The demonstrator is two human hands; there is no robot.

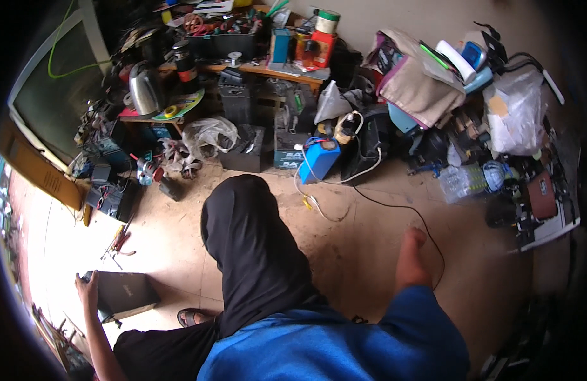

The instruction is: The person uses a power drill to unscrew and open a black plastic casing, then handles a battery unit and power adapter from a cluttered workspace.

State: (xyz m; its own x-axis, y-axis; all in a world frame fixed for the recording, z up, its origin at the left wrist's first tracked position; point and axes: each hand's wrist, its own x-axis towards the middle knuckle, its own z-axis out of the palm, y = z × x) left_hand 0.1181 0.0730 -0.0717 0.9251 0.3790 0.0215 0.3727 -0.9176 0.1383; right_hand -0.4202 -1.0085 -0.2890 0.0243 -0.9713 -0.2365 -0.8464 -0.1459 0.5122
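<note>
My left hand [87, 286] grips the top corner of a dark grey box [128, 292] on the floor at lower left, with a small black part under the fingers. My right hand [413, 241] hangs over the tiled floor at right, beside a black cable [427, 228]; it is small and blurred, and I cannot make out its fingers. Pliers and other hand tools [121, 241] lie above the box. My black-trousered knee [242, 222] fills the middle.
A cluttered shelf [255, 70] runs along the back, with a steel kettle [147, 92], dark batteries [239, 152] and a blue battery pack [319, 162] with wires before it. Bags [420, 89], a plastic bottle [458, 184] and mixed parts crowd the right. A yellow board [46, 178] leans at left.
</note>
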